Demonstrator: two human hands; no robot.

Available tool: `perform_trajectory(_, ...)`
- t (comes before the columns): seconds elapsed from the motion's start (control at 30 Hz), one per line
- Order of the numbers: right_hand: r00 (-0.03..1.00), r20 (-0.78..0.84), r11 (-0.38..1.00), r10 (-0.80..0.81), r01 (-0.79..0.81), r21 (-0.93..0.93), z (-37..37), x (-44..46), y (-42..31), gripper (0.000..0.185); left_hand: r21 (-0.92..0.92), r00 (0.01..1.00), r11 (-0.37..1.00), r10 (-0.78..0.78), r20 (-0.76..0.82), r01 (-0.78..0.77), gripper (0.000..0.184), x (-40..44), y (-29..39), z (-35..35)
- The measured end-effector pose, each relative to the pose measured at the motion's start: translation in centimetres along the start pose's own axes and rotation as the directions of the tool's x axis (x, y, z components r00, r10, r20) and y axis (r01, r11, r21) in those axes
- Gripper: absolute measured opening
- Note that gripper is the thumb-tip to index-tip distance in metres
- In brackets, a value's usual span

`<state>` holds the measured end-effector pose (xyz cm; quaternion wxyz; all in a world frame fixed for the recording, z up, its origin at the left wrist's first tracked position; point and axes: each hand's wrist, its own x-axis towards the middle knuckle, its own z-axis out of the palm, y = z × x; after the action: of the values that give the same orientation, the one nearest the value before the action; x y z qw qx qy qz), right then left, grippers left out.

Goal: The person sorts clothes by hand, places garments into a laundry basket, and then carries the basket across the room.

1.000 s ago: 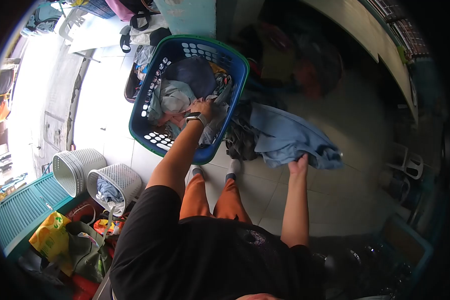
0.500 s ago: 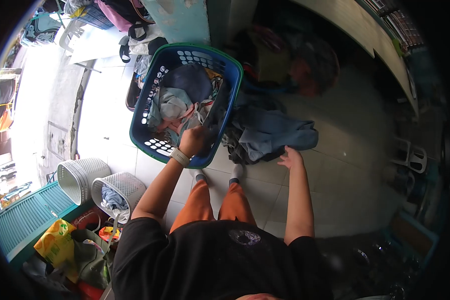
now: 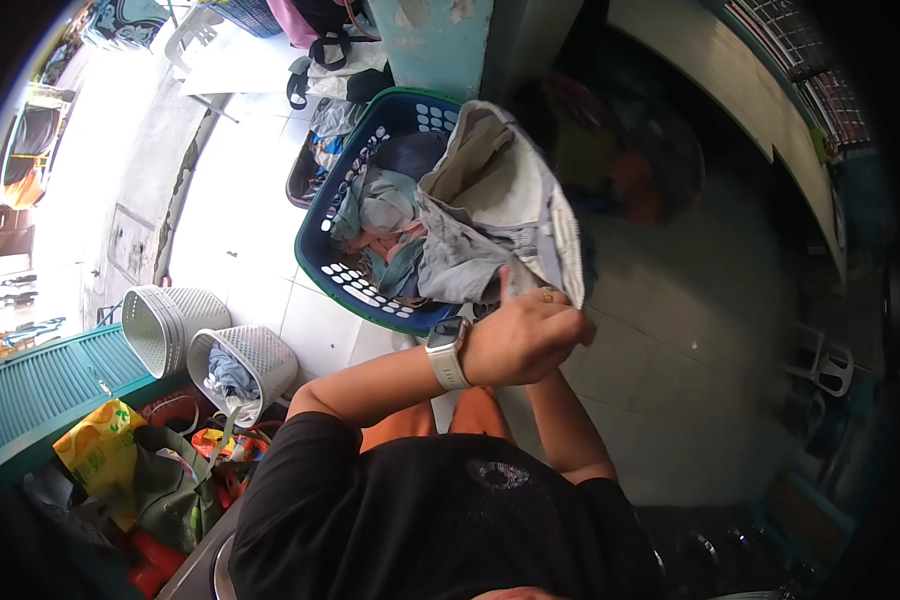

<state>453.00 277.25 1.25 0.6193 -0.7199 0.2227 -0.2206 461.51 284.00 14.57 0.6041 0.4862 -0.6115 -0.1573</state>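
Note:
A grey garment with a pale inside and a stitched waistband [image 3: 500, 185] is spread open over the right part of a blue laundry basket with a green rim [image 3: 320, 265]. My left hand [image 3: 525, 338], with a watch on its wrist, is closed on the near edge of this garment. My right forearm [image 3: 568, 420] reaches up behind my left hand, which hides the right hand's fingers. Inside the basket lie a dark blue cloth [image 3: 410, 155], a light grey-green cloth [image 3: 385, 200] and pink pieces [image 3: 380, 242].
Two white perforated baskets [image 3: 170, 330] stand at the left, one holding bluish clothes [image 3: 232, 375]. Nearer me are a yellow bag [image 3: 100, 450] and a dark green bag [image 3: 175, 490]. A teal pillar [image 3: 435, 45] rises behind the laundry basket. A shadowed clothes heap [image 3: 640, 165] lies far right.
My left hand has moved right out of the basket and now holds up the grey garment. My right hand has come inward behind it. The blue-grey clothes beside the basket are now mostly hidden.

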Motion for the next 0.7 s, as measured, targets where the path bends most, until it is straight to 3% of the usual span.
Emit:
perform_trajectory(0.07, 0.989, -0.088, 0.975, 0.121, -0.102, 0.197, -2.7, 0.7, -1.3, 0.093, 0.085, 0.995, 0.991, 0.101, -0.002, -0.100, 0.021, 0.7, 0.7, -0.8)
perform_trajectory(0.17, 0.966, -0.149, 0.860, 0.212, -0.112, 0.499, -6.6, 1.6, -4.1, 0.094, 0.297, 0.995, 0.953, 0.079, -0.060, -0.058, 0.053, 1.1, 0.4, -3.0)
perform_trajectory(0.27, 0.951, -0.126, 0.786, 0.281, -0.153, 0.599, -9.2, 2.2, -8.4, 0.102, 0.484, 0.974, 0.846, -0.196, -0.112, 0.226, 0.105, -1.5, -3.9, -3.8)
perform_trajectory(0.3, 0.960, -0.102, 0.785, 0.262, -0.151, 0.601, -9.3, 2.3, -10.1, 0.106, 0.517, 0.925, 0.778, -0.373, -0.076, 0.357, 0.116, -2.7, -5.5, -3.3)
perform_trajectory(0.37, 0.940, -0.088, 0.666, 0.329, -0.165, 0.727, -10.0, 2.0, -10.5, 0.103, 0.248, 0.867, 0.844, -0.498, 0.034, 0.475, 0.123, -5.8, -9.9, -1.4)
perform_trajectory(0.43, 0.938, -0.066, 0.569, 0.339, -0.149, 0.808, -11.3, 1.3, -10.8, 0.099, -0.001, 0.892, 0.898, -0.437, 0.118, 0.440, 0.121, -7.1, -11.1, 1.5)
perform_trajectory(0.47, 0.935, -0.057, 0.539, 0.350, -0.152, 0.829, -12.0, 0.8, -10.7, 0.097, -0.173, 0.841, 0.826, -0.509, 0.183, 0.537, 0.115, -7.8, -11.0, 3.5)
perform_trajectory(0.5, 0.933, -0.049, 0.513, 0.356, -0.151, 0.845, -12.8, 0.1, -10.6, 0.095, -0.212, 0.743, 0.722, -0.581, 0.331, 0.659, 0.102, -7.5, -9.2, 4.6)
perform_trajectory(0.53, 0.926, -0.041, 0.511, 0.374, -0.169, 0.843, -13.8, -0.8, -10.3, 0.093, -0.372, 0.799, 0.714, -0.467, 0.380, 0.594, 0.080, -7.2, -8.3, 6.3)
perform_trajectory(0.57, 0.915, -0.025, 0.527, 0.402, -0.210, 0.824, -14.8, -1.6, -10.0, 0.090, -0.340, 0.750, 0.683, -0.491, 0.443, 0.647, 0.047, -7.3, -7.2, 7.7)
perform_trajectory(0.6, 0.898, -0.007, 0.561, 0.440, -0.270, 0.783, -16.0, -2.5, -9.7, 0.088, -0.281, 0.827, 0.801, -0.411, 0.384, 0.528, 0.025, -8.2, -7.2, 10.1)
perform_trajectory(0.63, 0.863, -0.009, 0.647, 0.505, -0.372, 0.665, -17.4, -3.4, -9.2, 0.086, -0.069, 0.803, 0.861, -0.438, 0.405, 0.504, 0.017, -8.0, -6.3, 10.9)
perform_trajectory(0.7, 0.763, -0.091, 0.764, 0.640, -0.619, 0.181, -20.6, -4.8, -8.3, 0.082, 0.013, 0.853, 0.934, -0.332, 0.403, 0.357, 0.020, -8.9, -7.3, 11.8)
